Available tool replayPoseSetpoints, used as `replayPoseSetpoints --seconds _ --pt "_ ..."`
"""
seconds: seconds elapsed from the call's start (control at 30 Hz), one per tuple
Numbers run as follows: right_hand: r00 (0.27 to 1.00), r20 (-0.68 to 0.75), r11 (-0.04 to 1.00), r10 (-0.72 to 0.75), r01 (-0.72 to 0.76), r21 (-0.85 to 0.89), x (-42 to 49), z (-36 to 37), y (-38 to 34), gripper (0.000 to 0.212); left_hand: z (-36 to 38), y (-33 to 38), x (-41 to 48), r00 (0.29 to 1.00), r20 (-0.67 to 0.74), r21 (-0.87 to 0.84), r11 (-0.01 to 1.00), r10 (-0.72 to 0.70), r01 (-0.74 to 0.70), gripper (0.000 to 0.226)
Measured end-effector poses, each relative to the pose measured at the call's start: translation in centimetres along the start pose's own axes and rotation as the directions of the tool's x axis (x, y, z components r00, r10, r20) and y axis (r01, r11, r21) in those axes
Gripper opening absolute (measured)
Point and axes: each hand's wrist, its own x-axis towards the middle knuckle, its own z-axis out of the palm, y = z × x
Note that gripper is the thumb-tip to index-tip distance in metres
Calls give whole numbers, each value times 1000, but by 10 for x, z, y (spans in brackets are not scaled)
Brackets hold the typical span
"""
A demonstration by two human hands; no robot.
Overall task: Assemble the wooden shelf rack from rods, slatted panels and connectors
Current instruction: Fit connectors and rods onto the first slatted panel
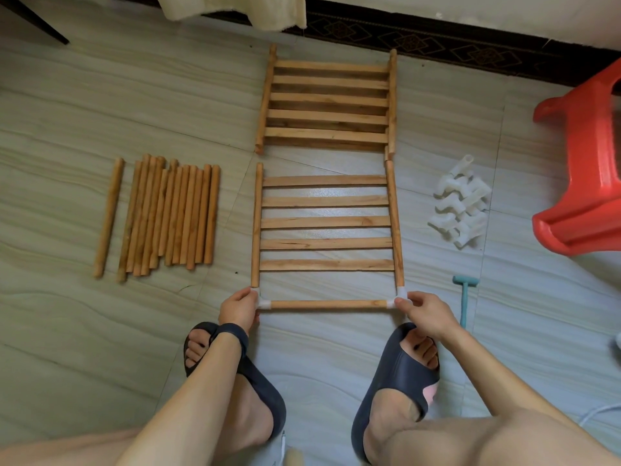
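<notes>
On the floor, between the feet and the near slatted panel (326, 222): holding a cross rod (327, 304) level, long axis running left to right. Left hand (239, 306) curling round the white left connector (260, 297) at the rod's left end. Right hand (421, 312) pinching the right connector (400, 295) between fingertips and thumb at the right end. Both connectors meeting the near ends of the panel's two side rails; fully seated or not, impossible to tell.

Panel lying flat just beyond the hands, rails running near to far, at right angles to the held rod. One hand sitting at each corner, neither nearer than the other.

Judging the coming move: pushing away along the rails' axis, pressing both corners evenly, keeping the rod square.

Far panels (327, 102) lying in line beyond, seemingly stacked. Loose rods (171, 213) lying well to the left; spare connectors (462, 203) heaped to the right; teal mallet (465, 297) lying just right of the right hand. Looking early in the job.
</notes>
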Motion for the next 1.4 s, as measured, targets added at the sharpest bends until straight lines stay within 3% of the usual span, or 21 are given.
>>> replayPoseSetpoints --seconds 0.4,0.63,1.0,1.13,1.23,1.3,1.4 --pt "1000 8 1000 3 -3 17 -3 1 -1 46 2 15 15 992 -22 208 971 125 -118 18" --pt "1000 -22 998 13 -12 64 -7 3 -4 53 2 16 8 939 61 514 796 337 -319 34" --pt "997 -61 994 37 -31 104 -12 5 -15 56 9 31 9 901 118 607 688 417 -398 40" --pt "998 -59 993 12 -5 122 -17 4 -20 41 13 31 7 904 132 610 686 407 -397 49" --pt "998 -71 994 -2 9 106 -16 4 -19 44 13 28 -1 896 175 646 639 409 -418 58" --pt "996 -83 999 -26 29 27 -15 5 -18 50 8 26 -6 857 238 710 520 457 -475 75" --pt "979 -128 963 -160 126 -238 -16 4 -18 75 4 24 -9 726 422 827 96 543 -553 106"
